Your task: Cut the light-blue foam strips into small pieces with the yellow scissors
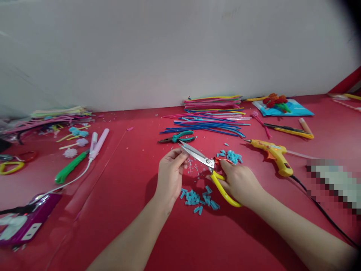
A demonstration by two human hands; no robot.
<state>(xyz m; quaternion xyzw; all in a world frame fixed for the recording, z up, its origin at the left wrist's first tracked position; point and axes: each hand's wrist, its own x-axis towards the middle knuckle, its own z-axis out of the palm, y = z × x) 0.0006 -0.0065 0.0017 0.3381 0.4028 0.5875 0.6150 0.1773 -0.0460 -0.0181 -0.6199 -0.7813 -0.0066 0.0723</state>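
Note:
My right hand [239, 180] is wrapped round the handles of a pair of scissors [199, 156], one handle yellow and one red. The blades point up and left, nearly together, and reach over the fingertips of my left hand [172, 167]. Those fingers are pinched beside the blades; whatever they hold is too small or hidden to make out. Below the scissors lies a loose pile of short blue pipe-cleaner pieces [193, 197]. A second pile of blue pieces [233, 156] sits just beyond my right hand. Tiny pale clippings [194, 165] are scattered between my hands.
Teal-handled pliers [176, 138] lie beyond my left hand, with bundled pipe cleaners [211, 122] behind. A yellow glue gun [272, 154] with a cord rests at right. Leftward are a green-handled cutter [71, 167], a pink wand-like tool [98, 143] and a purple power bank [34, 218].

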